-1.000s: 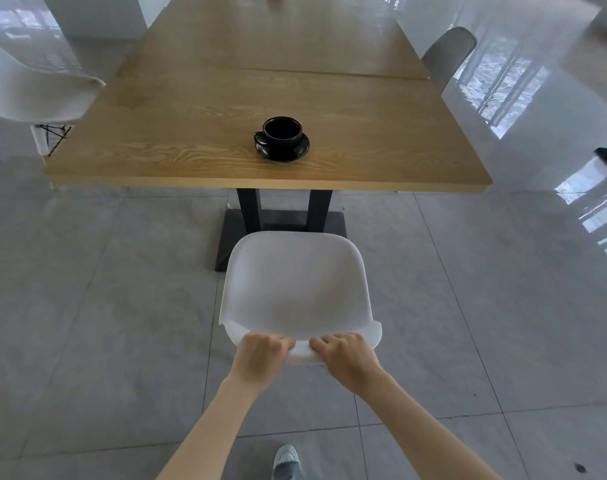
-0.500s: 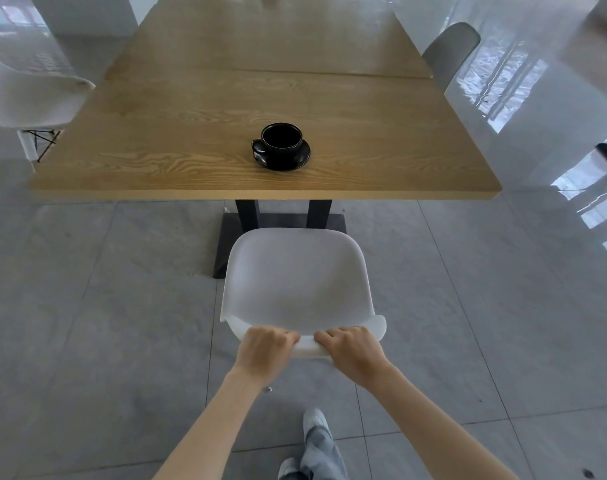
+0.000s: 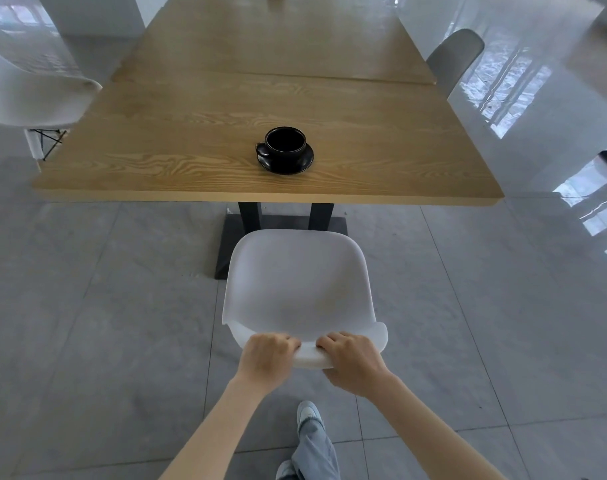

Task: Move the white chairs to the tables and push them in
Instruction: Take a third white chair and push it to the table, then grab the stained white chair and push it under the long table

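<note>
A white shell chair (image 3: 297,285) stands in front of me, its seat facing the wooden table (image 3: 198,133). My left hand (image 3: 266,358) and my right hand (image 3: 355,362) are both closed over the top edge of its backrest, side by side. The seat's front edge lies just short of the table's near edge, over the black table base (image 3: 229,244). The chair's legs are hidden under the seat.
A black cup on a black saucer (image 3: 284,150) sits near the table's front edge. Another white chair (image 3: 28,95) stands at the table's left side, a grey chair (image 3: 456,57) at its far right. Grey tiled floor surrounds the table. My foot (image 3: 309,415) shows below.
The table has come nearer as I step forward with the chair; its seat has closed in on the table's near edge. Both hands keep their grip on the backrest.
</note>
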Motion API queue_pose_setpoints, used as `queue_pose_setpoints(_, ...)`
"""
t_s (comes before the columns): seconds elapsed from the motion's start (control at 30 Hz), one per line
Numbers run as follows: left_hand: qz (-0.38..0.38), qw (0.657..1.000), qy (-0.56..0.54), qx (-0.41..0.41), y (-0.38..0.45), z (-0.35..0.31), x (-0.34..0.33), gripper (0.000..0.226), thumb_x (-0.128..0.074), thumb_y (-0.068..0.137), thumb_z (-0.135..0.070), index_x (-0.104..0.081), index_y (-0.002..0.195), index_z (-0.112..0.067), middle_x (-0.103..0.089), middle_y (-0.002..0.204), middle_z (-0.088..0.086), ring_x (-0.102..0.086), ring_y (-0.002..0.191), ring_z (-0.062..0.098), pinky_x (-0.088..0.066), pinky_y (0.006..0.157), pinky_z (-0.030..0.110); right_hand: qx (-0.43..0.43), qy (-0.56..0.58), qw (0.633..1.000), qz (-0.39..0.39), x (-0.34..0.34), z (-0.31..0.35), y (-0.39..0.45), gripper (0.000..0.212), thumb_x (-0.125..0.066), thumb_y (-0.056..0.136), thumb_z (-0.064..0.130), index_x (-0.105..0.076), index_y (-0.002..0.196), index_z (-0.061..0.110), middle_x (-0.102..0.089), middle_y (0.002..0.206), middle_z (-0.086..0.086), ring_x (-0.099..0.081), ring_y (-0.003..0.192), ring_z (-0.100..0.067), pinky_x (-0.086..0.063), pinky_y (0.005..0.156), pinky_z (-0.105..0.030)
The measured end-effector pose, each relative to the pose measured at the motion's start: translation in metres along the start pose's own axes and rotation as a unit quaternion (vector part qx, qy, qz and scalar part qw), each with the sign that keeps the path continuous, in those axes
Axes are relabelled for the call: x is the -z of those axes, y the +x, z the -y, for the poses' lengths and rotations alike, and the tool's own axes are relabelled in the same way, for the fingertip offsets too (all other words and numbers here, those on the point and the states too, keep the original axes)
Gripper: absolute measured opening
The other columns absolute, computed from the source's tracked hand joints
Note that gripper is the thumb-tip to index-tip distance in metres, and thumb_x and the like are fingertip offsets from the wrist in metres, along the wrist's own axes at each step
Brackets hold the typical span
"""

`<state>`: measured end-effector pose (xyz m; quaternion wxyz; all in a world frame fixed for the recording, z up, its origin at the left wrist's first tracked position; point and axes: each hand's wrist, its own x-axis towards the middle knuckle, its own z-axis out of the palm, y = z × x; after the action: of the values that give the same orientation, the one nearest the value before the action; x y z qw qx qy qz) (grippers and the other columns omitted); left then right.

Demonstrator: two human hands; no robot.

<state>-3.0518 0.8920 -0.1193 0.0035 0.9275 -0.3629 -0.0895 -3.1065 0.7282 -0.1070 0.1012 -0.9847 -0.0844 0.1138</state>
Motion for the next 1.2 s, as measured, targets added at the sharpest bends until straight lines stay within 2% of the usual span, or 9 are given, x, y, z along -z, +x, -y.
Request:
queue_pose_setpoints(0.1,0.013,1.000,-0.017,-0.008,-0.004,-0.001,0.004,0.027,-0.079,0.031,-0.035,-0.063,0.051,-0.026,-0.059,0.043,-0.008,-0.056,0.036,0.008,-0.034,0.035,0.013,-0.028,0.045,0.997,0.055,0.009,0.008,-0.002,0.038,-0.055,0.082,0.037,-0.057,0.113,0.016,-0.064,0.109,-0.003,-0.059,0.101,-0.025,-0.045,0.080,-0.032)
queue_pose_setpoints(0.23,0.061,0.995,-0.076,-0.008,-0.016,-0.003,0.013,0.036,-0.059,0.075,-0.040,-0.063,0.105,-0.020,-0.069,0.103,0.001,-0.064,0.097,0.023,-0.046,0.076,0.027,-0.071,0.066,0.982,0.164,0.025,0.022,0.002,0.052,-0.067,0.075,0.041,-0.054,0.120,0.018,-0.061,0.116,-0.004,-0.057,0.106,-0.024,-0.045,0.083,-0.032)
queue_pose_setpoints(0.33,0.058,0.969,-0.233,0.050,-0.029,-0.004,0.031,0.044,-0.067,0.073,-0.034,-0.062,0.115,-0.025,-0.069,0.111,-0.003,-0.062,0.105,0.018,-0.046,0.084,0.025,-0.088,0.142,0.969,0.180,0.040,0.038,0.004,0.057,-0.072,0.072,0.040,-0.055,0.122,0.019,-0.062,0.119,-0.002,-0.056,0.110,-0.022,-0.047,0.090,-0.032)
queue_pose_setpoints(0.53,-0.115,0.787,-0.572,0.201,-0.075,0.050,0.072,0.046,-0.061,0.076,-0.017,-0.057,0.121,-0.022,-0.063,0.117,-0.004,-0.061,0.109,0.009,-0.046,0.092,0.018,-0.063,0.324,0.944,-0.012,0.088,0.088,0.020,0.043,-0.065,0.084,0.022,-0.054,0.125,0.011,-0.064,0.111,-0.006,-0.062,0.097,-0.020,-0.049,0.093,-0.031)
queue_pose_setpoints(0.6,-0.167,0.751,-0.594,0.237,-0.092,0.072,0.083,0.041,-0.059,0.080,-0.022,-0.056,0.120,-0.024,-0.063,0.115,-0.007,-0.060,0.103,0.000,-0.044,0.088,0.014,-0.031,0.351,0.935,-0.036,0.103,0.112,0.029,0.036,-0.059,0.090,0.019,-0.054,0.125,0.011,-0.062,0.107,-0.002,-0.061,0.093,-0.016,-0.051,0.087,-0.027)
queue_pose_setpoints(0.77,-0.260,0.654,-0.610,0.364,-0.131,0.125,0.091,0.049,-0.054,0.091,-0.019,-0.039,0.138,-0.018,-0.054,0.131,0.008,-0.054,0.119,0.025,-0.039,0.104,0.040,0.035,0.393,0.918,-0.037,0.122,0.179,0.064,0.031,-0.050,0.095,0.018,-0.052,0.125,0.012,-0.060,0.096,0.006,-0.058,0.090,-0.010,-0.041,0.069,-0.003)
queue_pose_setpoints(0.87,-0.308,0.600,-0.618,0.403,-0.153,0.169,0.100,0.053,-0.051,0.093,-0.020,-0.031,0.142,-0.017,-0.052,0.129,0.010,-0.053,0.114,0.025,-0.045,0.091,0.033,0.065,0.418,0.906,-0.021,0.128,0.229,0.098,0.031,-0.049,0.095,0.023,-0.050,0.125,0.017,-0.062,0.100,0.004,-0.061,0.096,-0.014,-0.044,0.072,-0.011)
queue_pose_setpoints(1.0,-0.345,0.527,-0.650,0.425,-0.166,0.228,0.116,0.042,-0.043,0.097,-0.022,-0.037,0.137,-0.012,-0.050,0.114,0.006,-0.051,0.094,0.019,-0.036,0.063,0.022,0.105,0.431,0.895,-0.043,0.138,0.279,0.147,0.030,-0.047,0.096,0.025,-0.049,0.125,0.020,-0.062,0.099,0.002,-0.057,0.090,-0.009,-0.039,0.059,0.002)
queue_pose_setpoints(1.2,-0.370,0.493,-0.640,0.460,-0.168,0.348,0.132,0.039,-0.042,0.097,-0.021,-0.041,0.134,-0.008,-0.049,0.111,0.004,-0.050,0.071,0.008,-0.032,0.056,0.022,0.171,0.419,0.891,-0.030,0.152,0.350,0.260,0.032,-0.047,0.096,0.025,-0.049,0.127,0.019,-0.063,0.100,0.002,-0.057,0.093,-0.009,-0.038,0.064,0.000)
